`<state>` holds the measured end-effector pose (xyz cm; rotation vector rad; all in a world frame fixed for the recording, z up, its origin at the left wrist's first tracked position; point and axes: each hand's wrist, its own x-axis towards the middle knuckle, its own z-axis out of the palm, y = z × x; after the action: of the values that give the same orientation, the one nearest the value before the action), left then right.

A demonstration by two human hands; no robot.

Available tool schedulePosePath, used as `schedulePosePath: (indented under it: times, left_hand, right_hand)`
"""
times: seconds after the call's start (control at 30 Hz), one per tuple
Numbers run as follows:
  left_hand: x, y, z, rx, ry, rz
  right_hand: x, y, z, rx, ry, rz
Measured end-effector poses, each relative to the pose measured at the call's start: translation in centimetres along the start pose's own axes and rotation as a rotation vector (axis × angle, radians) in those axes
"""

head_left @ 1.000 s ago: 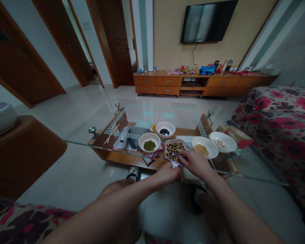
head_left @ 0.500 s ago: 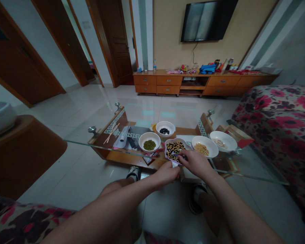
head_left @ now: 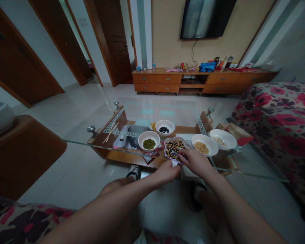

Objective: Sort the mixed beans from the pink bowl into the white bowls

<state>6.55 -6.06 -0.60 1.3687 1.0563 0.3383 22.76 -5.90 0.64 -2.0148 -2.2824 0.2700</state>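
Right hand (head_left: pixel 193 162) pinching a slim purple utensil (head_left: pixel 179 154) in a scalloped bowl (head_left: pixel 165 149).
Its fingers are nearly closed on the utensil, whose long axis runs roughly left-right, tip pointing left among mixed beans (head_left: pixel 173 147); the left hand (head_left: pixel 167 171) curls around the bowl's near edge. A steady bowl and low, gentle strokes should keep beans from spilling. The bowl sits at the near edge of the glass desk (head_left: pixel 259 174), between a green-bean bowl (head_left: pixel 142 140), left, and a pale-bean bowl (head_left: pixel 211 143), right.

television (head_left: pixel 207 18) cut off above, white basin (head_left: pixel 0 118) cut off at left, purple utensil (head_left: pixel 177 154) partly hidden
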Motion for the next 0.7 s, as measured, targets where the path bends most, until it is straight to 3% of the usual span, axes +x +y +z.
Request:
schedulePosePath:
  times: [0.7]
  left_hand:
    - [-0.01,-0.03,0.01,-0.005,-0.002,-0.043]
  right_hand:
    - [-0.01,-0.16,-0.28,0.023,-0.008,0.006]
